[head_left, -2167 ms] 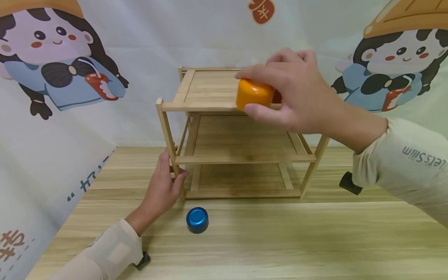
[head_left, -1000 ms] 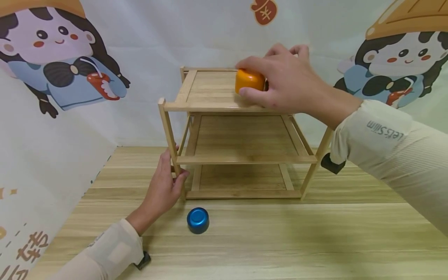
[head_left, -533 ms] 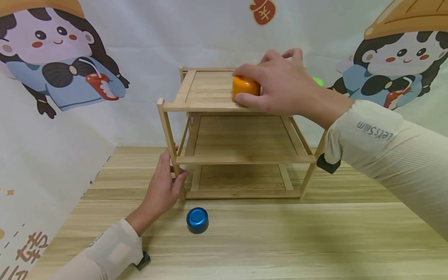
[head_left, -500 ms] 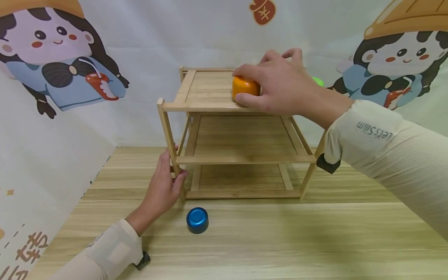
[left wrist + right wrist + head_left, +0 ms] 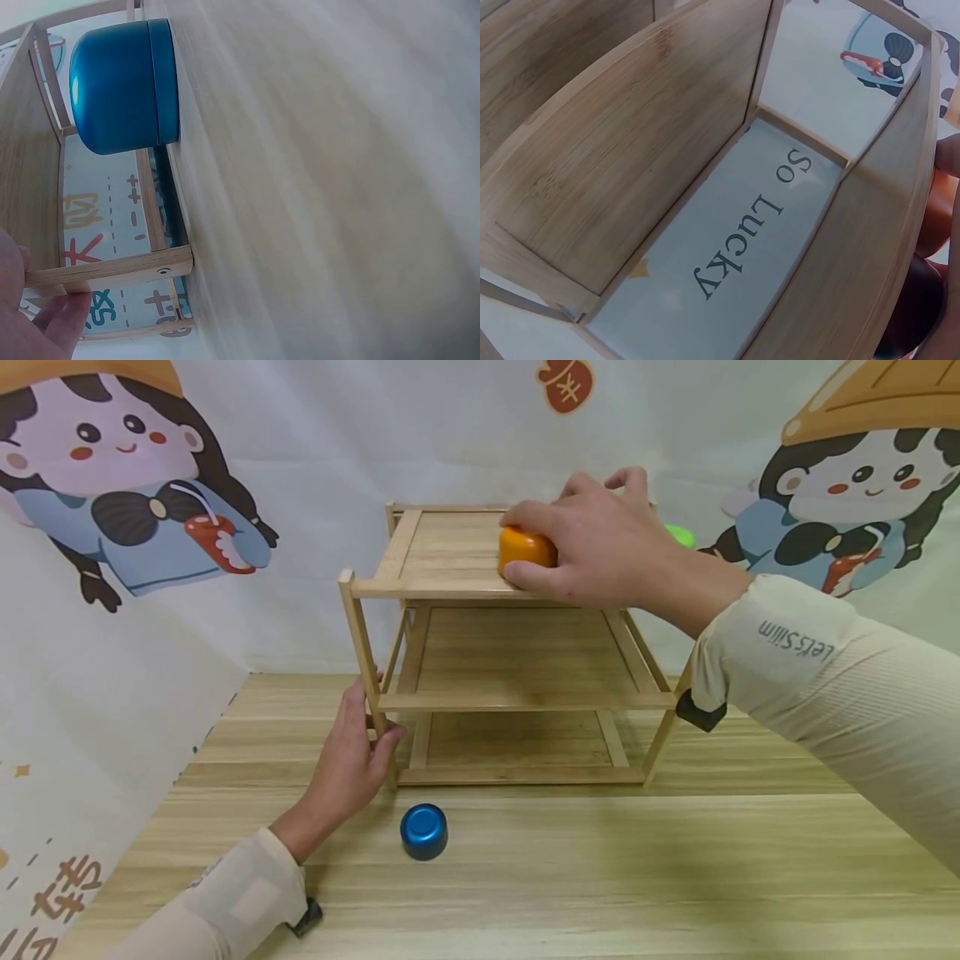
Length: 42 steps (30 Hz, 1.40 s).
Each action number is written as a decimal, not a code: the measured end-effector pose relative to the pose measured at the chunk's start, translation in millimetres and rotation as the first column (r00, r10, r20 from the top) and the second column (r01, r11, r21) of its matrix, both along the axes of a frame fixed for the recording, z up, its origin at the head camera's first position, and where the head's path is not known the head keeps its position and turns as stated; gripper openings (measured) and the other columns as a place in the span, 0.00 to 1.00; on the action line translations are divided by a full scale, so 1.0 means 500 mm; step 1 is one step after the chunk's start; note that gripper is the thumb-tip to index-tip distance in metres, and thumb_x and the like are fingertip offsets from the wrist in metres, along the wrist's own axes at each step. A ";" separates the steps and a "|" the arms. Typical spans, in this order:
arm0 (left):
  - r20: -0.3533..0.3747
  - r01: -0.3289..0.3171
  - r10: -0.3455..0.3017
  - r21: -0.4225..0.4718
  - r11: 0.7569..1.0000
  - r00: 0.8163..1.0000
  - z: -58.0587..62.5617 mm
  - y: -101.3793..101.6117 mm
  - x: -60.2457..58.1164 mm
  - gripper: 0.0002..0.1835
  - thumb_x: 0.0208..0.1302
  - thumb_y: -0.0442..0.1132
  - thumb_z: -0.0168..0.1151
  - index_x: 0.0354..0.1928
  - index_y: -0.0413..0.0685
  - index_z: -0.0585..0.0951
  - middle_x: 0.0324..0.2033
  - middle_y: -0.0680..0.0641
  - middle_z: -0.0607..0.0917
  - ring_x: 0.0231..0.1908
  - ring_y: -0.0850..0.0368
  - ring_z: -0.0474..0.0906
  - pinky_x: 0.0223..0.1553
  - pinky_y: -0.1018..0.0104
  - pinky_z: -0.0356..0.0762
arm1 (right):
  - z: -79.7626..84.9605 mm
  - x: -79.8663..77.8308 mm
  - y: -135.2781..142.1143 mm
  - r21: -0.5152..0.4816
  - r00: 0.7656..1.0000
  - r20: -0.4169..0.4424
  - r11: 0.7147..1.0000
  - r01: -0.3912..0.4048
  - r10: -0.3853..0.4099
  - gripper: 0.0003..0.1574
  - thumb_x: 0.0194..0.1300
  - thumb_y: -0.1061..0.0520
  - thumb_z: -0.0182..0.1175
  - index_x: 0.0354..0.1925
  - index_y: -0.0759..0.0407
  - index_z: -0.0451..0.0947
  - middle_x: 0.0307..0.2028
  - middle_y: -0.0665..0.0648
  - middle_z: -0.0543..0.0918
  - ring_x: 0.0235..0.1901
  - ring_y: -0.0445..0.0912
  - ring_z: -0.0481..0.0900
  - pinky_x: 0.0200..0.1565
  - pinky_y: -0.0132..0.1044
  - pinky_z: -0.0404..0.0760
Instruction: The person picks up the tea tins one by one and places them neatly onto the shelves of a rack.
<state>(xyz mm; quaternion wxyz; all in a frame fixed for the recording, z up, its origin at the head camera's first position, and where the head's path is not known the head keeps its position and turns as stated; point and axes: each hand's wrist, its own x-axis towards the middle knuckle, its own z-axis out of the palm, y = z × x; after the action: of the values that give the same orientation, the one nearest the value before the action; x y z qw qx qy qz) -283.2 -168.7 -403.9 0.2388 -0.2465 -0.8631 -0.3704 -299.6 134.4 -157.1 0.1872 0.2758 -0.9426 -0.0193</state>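
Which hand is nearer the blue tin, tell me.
Left. The left hand grips the rack, behind and left of the blue tin; the right hand is farther, up at the rack's top, holding the orange tin.

There's one rack (image 5: 361, 643), three shelves (image 5: 517, 652), one blue tin (image 5: 423, 832), one orange tin (image 5: 525, 548).

The wood-grain table (image 5: 570, 877) before me carries a three-tier wooden rack (image 5: 525, 701) and, near its left front corner, a blue container (image 5: 423, 832); on the top board (image 5: 446, 547), near the front edge, sits the orange container (image 5: 521, 550) I grip
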 end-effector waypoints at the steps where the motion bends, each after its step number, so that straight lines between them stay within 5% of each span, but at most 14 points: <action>1: -0.003 0.002 -0.002 0.000 1.000 1.000 0.000 0.000 0.000 0.43 0.69 0.29 0.63 0.78 0.50 0.51 0.58 0.36 0.71 0.43 0.45 0.85 0.34 0.59 0.91 | 0.000 0.000 0.000 0.001 1.000 -0.001 1.000 0.002 -0.002 0.35 0.72 0.27 0.45 0.67 0.40 0.72 0.41 0.52 0.83 0.55 0.54 0.70 0.63 0.71 0.53; 21: -0.023 0.008 -0.008 0.006 1.000 1.000 -0.003 -0.001 -0.003 0.44 0.68 0.28 0.64 0.78 0.51 0.51 0.56 0.36 0.72 0.42 0.45 0.85 0.34 0.58 0.91 | -0.003 0.000 -0.002 -0.006 0.999 -0.036 1.000 0.022 -0.023 0.38 0.71 0.23 0.41 0.67 0.38 0.71 0.37 0.50 0.83 0.54 0.53 0.71 0.66 0.72 0.51; 29: -0.022 0.012 -0.012 0.012 1.000 1.000 -0.002 0.000 -0.003 0.44 0.68 0.27 0.64 0.78 0.50 0.51 0.55 0.36 0.72 0.42 0.45 0.85 0.35 0.58 0.91 | 0.012 0.008 0.005 -0.025 0.988 -0.137 0.998 0.066 -0.069 0.44 0.71 0.22 0.37 0.72 0.42 0.67 0.40 0.54 0.86 0.61 0.54 0.69 0.68 0.72 0.46; 37: -0.020 0.015 -0.015 0.016 1.000 1.000 0.000 -0.001 -0.003 0.43 0.68 0.27 0.63 0.78 0.50 0.52 0.53 0.36 0.72 0.43 0.46 0.85 0.37 0.57 0.91 | 0.011 0.026 0.023 -0.128 0.937 -0.346 0.992 0.002 -0.046 0.40 0.73 0.29 0.41 0.69 0.50 0.70 0.38 0.58 0.85 0.56 0.57 0.71 0.64 0.66 0.56; 42: -0.014 0.013 -0.013 0.009 1.000 1.000 0.000 -0.001 -0.002 0.42 0.69 0.28 0.63 0.78 0.50 0.51 0.54 0.36 0.72 0.43 0.45 0.85 0.37 0.57 0.91 | -0.012 0.045 0.030 -0.177 0.864 -0.500 0.970 -0.167 0.058 0.36 0.70 0.35 0.41 0.59 0.57 0.76 0.30 0.60 0.81 0.46 0.58 0.72 0.53 0.61 0.66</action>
<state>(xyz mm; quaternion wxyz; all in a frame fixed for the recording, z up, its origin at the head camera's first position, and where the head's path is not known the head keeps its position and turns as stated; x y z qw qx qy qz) -284.1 -169.1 -404.1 0.2434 -0.2536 -0.8582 -0.3740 -277.1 149.3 -163.2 0.4497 0.2948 -0.8428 0.0238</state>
